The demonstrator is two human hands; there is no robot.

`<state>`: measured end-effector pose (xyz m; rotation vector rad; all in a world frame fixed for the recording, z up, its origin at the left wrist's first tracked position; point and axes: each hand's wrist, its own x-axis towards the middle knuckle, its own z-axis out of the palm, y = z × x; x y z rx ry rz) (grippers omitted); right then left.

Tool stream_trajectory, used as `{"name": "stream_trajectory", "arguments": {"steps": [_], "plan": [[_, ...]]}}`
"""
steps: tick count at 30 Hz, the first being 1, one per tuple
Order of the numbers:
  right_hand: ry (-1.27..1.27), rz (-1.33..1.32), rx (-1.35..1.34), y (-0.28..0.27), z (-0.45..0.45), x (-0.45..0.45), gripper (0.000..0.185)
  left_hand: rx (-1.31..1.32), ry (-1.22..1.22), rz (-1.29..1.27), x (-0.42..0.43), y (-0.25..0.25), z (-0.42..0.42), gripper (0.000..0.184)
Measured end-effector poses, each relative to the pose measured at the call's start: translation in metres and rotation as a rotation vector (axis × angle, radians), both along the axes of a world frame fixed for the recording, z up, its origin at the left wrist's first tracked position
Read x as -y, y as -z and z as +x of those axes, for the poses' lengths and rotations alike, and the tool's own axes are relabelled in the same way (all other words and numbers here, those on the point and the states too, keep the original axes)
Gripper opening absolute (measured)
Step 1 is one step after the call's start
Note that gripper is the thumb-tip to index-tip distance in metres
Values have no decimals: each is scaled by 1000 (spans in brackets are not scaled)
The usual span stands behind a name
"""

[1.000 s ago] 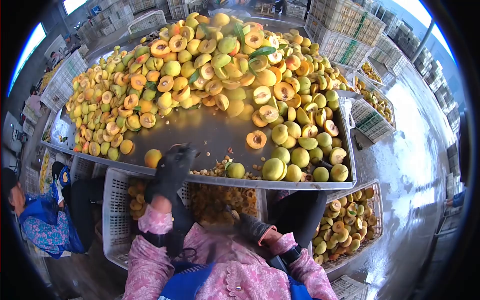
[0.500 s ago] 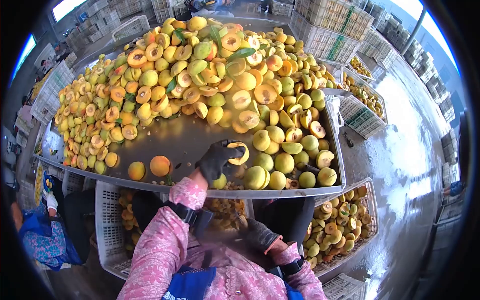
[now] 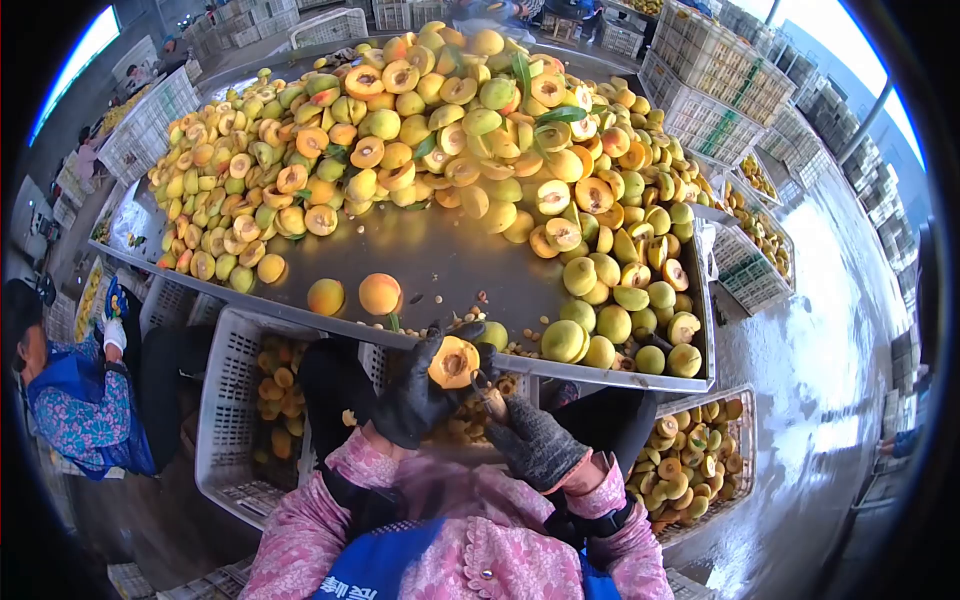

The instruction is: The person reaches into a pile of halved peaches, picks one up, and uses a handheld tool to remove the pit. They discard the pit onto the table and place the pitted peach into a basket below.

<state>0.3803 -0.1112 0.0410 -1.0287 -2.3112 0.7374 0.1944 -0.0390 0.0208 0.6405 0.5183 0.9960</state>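
A wide silver metal desk (image 3: 450,262) with a raised rim spans the view, seen from above by a seated person in pink floral sleeves and a blue apron. Across its far side and both ends spreads a tall mound of yellow, green and orange-blushed round fruit (image 3: 400,125), many cut in half, with a few green leaves. Beyond its right corner stand stacked off-white plastic crates (image 3: 715,80). At far left sits another person (image 3: 85,415) in blue floral sleeves and a blue apron. An off-white perforated plastic crate (image 3: 237,385) holding fruit sits below the desk's front edge, left of the knees; a second plastic crate (image 3: 747,435), full of cut fruit, is at the right.

Over the lap, the left hand (image 3: 412,395), in a black glove, curls around an orange-yellow fruit half (image 3: 455,362), its cut face and brown central hollow showing. The right hand (image 3: 537,440), in a dark grey knit glove, pinches a slim brownish tool (image 3: 492,400) just beside that half; whether they touch is unclear. Small tan scraps (image 3: 437,298) dot the desk.
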Motion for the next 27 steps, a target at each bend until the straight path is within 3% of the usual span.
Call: {"name": "stream_trajectory", "arguments": {"steps": [1, 3, 9, 12, 14, 16, 17, 19, 21, 22, 25, 27], "plan": [[96, -225, -31, -5, -6, -2, 24, -153, -49, 73, 3, 5, -1, 56], [294, -675, -95, -20, -21, -4, 30, -155, -53, 105, 8, 17, -3, 56], [198, -412, -172, 5, -27, -3, 34, -189, -85, 182, 14, 26, 3, 44], [237, -372, -151, 6, -32, -6, 33, -184, -147, 82, 17, 24, 11, 36], [258, -375, -133, 19, -35, -5, 29, -299, -206, 163, 20, 24, 14, 32], [301, -425, -181, 40, -38, -5, 27, -517, -255, 413, 23, 20, 15, 28], [331, -472, -238, 53, -41, -5, 27, -422, -253, 307, 23, 23, 16, 27], [319, -532, -189, 42, -43, -8, 27, -231, -246, 94, 24, 27, 20, 26], [230, -554, 23, 16, -41, -11, 26, -477, -280, 314, 27, 27, 18, 25], [231, -508, 72, 32, -40, -9, 25, -599, -297, 429, 27, 25, 17, 26], [212, -396, 168, 75, -38, 1, 22, -573, -273, 266, 31, 7, 16, 27], [177, -377, 130, 76, -39, 2, 22, -667, -279, 278, 25, 52, 13, 28]]}}
